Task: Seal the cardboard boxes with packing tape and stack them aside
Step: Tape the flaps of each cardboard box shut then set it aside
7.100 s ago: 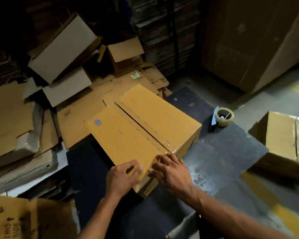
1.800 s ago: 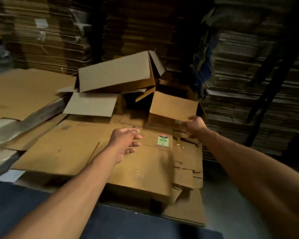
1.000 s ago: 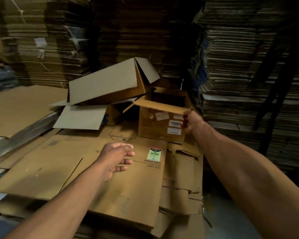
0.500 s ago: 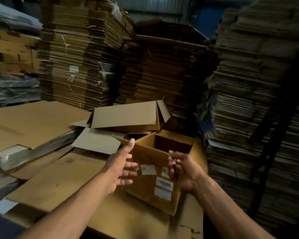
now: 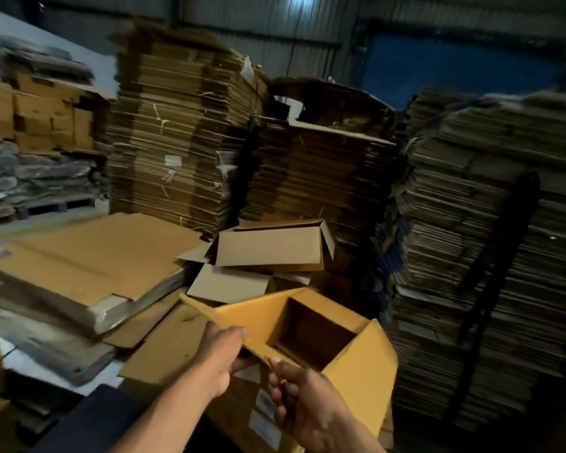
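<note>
An open cardboard box point(image 5: 356, 364) with white labels on its near side is lifted in front of me, its mouth facing up and its flaps spread. My left hand point(image 5: 224, 356) grips the near left flap from below. My right hand point(image 5: 303, 400) holds the near wall of the box just below the rim, fingers curled on the cardboard. No tape roll is in view.
Flattened cartons point(image 5: 89, 263) lie in low piles at the left. Another open box point(image 5: 268, 246) lies on its side behind the held one. Tall stacks of flat cardboard point(image 5: 183, 132) rise behind, and a further stack point(image 5: 490, 243) stands close on the right.
Both hands have pulled the open box nearer and higher. My left hand, open beside it half a second ago, now grips its flap. The view has tilted upward.
</note>
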Available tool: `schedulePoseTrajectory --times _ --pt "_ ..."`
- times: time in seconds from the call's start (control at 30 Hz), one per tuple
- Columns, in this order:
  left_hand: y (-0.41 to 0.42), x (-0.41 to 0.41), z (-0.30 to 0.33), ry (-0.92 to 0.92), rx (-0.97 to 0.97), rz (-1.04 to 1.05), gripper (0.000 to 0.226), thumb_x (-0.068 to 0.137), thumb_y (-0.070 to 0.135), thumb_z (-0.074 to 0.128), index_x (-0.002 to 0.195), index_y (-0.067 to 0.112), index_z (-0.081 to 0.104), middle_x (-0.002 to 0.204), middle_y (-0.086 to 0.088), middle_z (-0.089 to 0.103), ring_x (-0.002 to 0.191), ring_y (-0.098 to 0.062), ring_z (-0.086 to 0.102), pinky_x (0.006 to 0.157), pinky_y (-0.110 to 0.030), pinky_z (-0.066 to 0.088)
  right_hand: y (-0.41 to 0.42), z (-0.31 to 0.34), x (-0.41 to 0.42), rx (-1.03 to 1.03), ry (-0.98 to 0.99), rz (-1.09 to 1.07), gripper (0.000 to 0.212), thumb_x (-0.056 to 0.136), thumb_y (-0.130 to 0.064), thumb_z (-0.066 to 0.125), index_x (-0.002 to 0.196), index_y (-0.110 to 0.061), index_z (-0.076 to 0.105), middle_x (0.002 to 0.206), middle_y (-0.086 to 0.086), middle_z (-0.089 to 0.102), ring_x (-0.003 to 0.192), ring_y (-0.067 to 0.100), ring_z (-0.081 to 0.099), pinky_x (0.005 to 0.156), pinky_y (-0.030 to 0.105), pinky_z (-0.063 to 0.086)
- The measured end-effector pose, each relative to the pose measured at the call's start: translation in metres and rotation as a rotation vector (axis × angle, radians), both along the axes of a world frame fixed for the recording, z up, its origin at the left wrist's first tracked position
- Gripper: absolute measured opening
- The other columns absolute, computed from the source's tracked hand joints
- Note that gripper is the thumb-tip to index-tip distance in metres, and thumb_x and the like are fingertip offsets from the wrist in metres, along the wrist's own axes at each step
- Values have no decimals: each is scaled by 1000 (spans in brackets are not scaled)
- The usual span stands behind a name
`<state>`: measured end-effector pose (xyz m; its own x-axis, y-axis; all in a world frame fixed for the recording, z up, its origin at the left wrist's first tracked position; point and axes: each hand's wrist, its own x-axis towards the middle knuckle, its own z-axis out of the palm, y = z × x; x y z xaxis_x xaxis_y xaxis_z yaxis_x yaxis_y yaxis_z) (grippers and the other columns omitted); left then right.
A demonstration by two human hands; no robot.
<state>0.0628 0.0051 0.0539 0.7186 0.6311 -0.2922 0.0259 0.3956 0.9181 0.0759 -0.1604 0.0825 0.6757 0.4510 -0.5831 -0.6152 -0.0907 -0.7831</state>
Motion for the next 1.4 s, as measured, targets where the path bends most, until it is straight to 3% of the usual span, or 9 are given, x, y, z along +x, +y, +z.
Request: schedulePoseTrajectory --times 0.23,0.37,0.57,0.7,0.8,0.93,1.1,1.3,1.4 --pt "6 -110 12 117 8 -8 44 96 -7 54 135 9 44 122 -23 60 98 -38 66 46 -33 57 -3 0 -111 24 -68 120 27 93 -38 75 87 -13 70 70 2 60 55 11 54 51 24 38" --pt "7 -183 20 252 95 -65 31 96 -6 53 124 6 46 122 -22 57 107 -39 64 71 -48 63 -23 -10 -172 -62 -113 354 42 90 -54 73 90 -12 69 78 4 65 59 15 54 55 25 38" --pt "42 -288 42 512 327 -175 19 92 -5 57 106 8 59 103 -13 63 91 -24 63 46 -28 56 -63 -8 -200 -147 -461 498 41 92 -44 75 105 -5 76 100 9 77 77 15 67 63 29 50" --pt "70 -339 52 702 464 -237 23 88 -2 61 108 9 58 111 -16 61 100 -30 67 71 -37 65 -77 -18 -198 -317 -773 476 20 92 -40 75 98 -21 77 97 -2 76 81 9 66 66 27 53" --pt "76 -350 45 841 572 -313 32 89 -2 62 119 7 56 117 -16 58 102 -31 64 58 -31 58 -79 -40 -194 -492 -1045 624 17 91 -43 76 103 -31 75 100 -13 73 94 3 66 84 31 58" --pt "79 -335 16 949 763 -306 49 90 27 68 135 15 53 133 -13 59 111 -33 62 75 -38 60 -74 -73 -204 -622 -1225 792 39 90 -48 75 125 -32 66 125 -16 63 113 0 57 95 23 49" --pt "72 -312 -38 924 1148 -126 63 78 81 53 112 29 63 114 -7 68 112 -36 62 95 -45 52 -75 -131 -231 -855 -1573 999 86 80 -70 68 154 -41 35 164 0 28 151 25 25 116 45 35" --pt "55 -336 -104 904 1478 -230 67 100 70 40 150 26 46 110 -9 72 105 -27 66 88 -40 46 -64 -182 -266 -805 -1699 1200 128 74 -66 78 160 -44 -14 168 14 -27 153 39 -27 118 65 -11" --pt "55 -356 -133 830 1657 -290 53 94 60 58 134 25 65 114 -2 75 108 -24 66 94 -42 43 -57 -193 -271 -909 -1675 1143 139 63 -54 91 165 -36 -2 170 21 -14 155 40 -19 116 74 12"
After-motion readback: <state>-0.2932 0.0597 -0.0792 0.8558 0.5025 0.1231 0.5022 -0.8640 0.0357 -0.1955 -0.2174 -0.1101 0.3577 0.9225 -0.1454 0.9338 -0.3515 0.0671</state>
